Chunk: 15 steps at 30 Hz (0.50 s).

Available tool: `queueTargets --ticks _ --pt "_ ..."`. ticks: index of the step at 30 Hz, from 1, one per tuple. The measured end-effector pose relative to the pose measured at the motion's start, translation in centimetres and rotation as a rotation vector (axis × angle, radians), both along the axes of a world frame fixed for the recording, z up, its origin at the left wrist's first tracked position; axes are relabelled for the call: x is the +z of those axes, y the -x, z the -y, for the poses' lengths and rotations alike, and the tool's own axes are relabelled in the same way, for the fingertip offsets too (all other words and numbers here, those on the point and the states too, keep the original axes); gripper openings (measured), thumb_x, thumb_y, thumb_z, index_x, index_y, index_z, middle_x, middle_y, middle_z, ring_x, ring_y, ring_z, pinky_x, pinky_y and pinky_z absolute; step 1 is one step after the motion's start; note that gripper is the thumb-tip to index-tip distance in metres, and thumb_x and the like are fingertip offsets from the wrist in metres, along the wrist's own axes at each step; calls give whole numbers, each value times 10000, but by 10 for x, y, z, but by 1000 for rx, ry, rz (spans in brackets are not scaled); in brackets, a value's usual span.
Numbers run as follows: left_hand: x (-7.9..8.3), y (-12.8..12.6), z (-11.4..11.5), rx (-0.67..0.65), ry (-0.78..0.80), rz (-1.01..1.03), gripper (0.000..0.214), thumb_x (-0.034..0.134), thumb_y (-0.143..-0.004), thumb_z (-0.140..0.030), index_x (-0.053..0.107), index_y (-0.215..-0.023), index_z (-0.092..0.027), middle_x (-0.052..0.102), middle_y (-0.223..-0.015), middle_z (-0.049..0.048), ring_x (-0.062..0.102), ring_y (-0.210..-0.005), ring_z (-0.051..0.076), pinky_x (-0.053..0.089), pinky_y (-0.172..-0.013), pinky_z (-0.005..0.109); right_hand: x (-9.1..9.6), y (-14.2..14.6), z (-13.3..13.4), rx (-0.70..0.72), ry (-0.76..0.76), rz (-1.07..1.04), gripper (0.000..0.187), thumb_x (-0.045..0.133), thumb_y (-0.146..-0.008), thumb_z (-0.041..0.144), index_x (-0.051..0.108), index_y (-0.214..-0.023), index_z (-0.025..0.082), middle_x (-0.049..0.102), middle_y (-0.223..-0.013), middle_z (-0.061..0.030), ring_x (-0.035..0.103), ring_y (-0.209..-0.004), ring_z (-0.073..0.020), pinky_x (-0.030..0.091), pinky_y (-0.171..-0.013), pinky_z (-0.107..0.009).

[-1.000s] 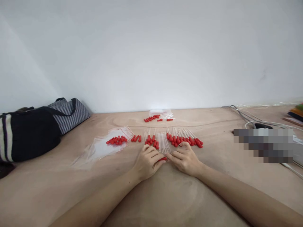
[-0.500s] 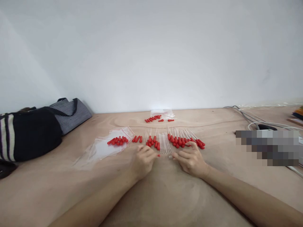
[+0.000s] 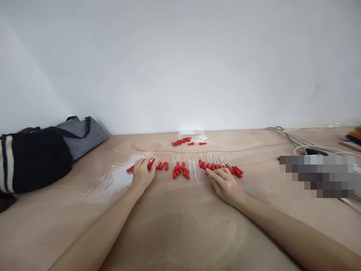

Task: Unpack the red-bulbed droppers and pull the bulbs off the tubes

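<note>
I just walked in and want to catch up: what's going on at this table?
A person is handling thin clear tubes and red rubber-looking bulbs. The left hand is at the red bulbs on the plastic bags; whether it grips one is unclear. The right hand holds a clear tube. Bare tubes lie between two groups of bulb-fitted tubes.

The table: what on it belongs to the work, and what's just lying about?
Part of the work, it seems:
red bulbs at the left hand
small clear tube in the right hand
loose tubes between the hands
red-ended tubes

Probably just lying about:
black bag
striped bag
cables
</note>
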<state>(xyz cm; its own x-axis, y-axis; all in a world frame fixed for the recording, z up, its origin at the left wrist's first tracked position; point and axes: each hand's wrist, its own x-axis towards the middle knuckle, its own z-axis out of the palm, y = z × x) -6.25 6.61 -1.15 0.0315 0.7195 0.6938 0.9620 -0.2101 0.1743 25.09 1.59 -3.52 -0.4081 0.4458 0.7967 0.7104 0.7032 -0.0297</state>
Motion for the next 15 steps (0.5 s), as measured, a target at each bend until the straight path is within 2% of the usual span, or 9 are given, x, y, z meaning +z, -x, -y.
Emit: queueTargets --ticks 3,5,8,11,15 --pt "3 -7 5 76 -21 -32 240 509 -764 -330 634 -890 -167 608 -802 81 521 -807 263 381 -712 364 7 8 -1 -133 -53 -17 229 457 -834 156 594 -1013 196 607 -670 -6 507 -615 -103 281 -685 -299" --pt "6 -18 12 78 -54 -63 229 515 -776 -361 643 -856 -188 616 -829 79 511 -833 268 351 -710 367 11 14 -3 -221 -58 -33 173 482 -832 210 639 -906 213 589 -603 14 492 -572 -85 241 -674 -297" --pt "9 -40 23 -68 -42 -137 202 511 -794 -358 641 -807 -203 631 -823 59 518 -822 242 323 -727 361 14 24 -7 -315 -31 -30 179 479 -821 226 657 -830 223 570 -567 21 480 -562 -86 200 -649 -299" --pt "9 -59 27 -212 -8 -172 195 513 -801 -364 627 -836 -210 646 -809 40 531 -826 224 315 -742 356 16 31 -12 -373 18 -10 193 474 -780 194 651 -853 218 589 -607 13 482 -591 -103 181 -645 -302" --pt "5 -73 20 -207 13 -126 211 533 -784 -385 618 -855 -205 658 -800 46 543 -816 233 323 -717 357 18 40 -21 -427 83 13 178 470 -751 176 645 -775 201 605 -628 -6 485 -618 -122 167 -643 -312"
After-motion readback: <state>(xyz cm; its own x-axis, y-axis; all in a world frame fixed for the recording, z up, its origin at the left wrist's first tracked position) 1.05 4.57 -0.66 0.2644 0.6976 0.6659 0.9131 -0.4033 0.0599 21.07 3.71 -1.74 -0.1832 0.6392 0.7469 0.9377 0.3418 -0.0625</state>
